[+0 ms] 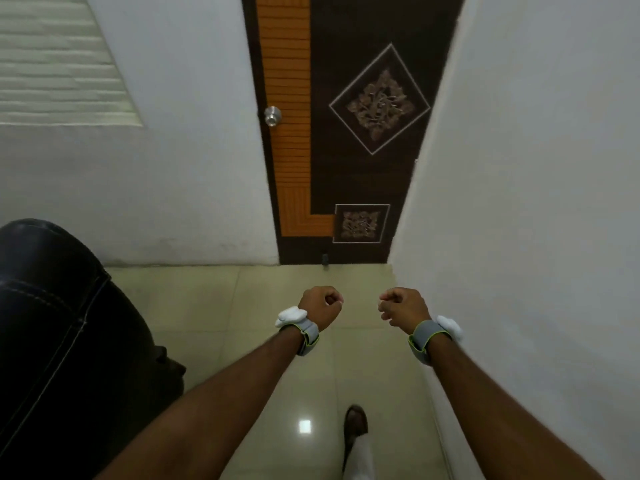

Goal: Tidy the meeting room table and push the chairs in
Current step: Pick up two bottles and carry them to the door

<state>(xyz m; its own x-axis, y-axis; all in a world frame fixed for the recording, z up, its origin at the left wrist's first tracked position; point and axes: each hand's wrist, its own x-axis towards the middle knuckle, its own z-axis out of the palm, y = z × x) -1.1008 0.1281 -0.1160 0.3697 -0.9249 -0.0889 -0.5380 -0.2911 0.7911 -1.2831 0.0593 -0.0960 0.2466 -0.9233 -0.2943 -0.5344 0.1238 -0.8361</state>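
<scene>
Fists, empty: left hand [320, 305], right hand [403, 306].

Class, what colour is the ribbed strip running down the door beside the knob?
The strip is orange; head view.

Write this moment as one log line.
left hand: fist, empty | right hand: fist, empty | black leather chair: left, untouched | dark brown wooden door: ahead

Left arm [225, 393] and right arm [485, 393] are stretching forward side by side; left hand [322, 306] and right hand [403, 306] are curling into empty fists, apart
</scene>
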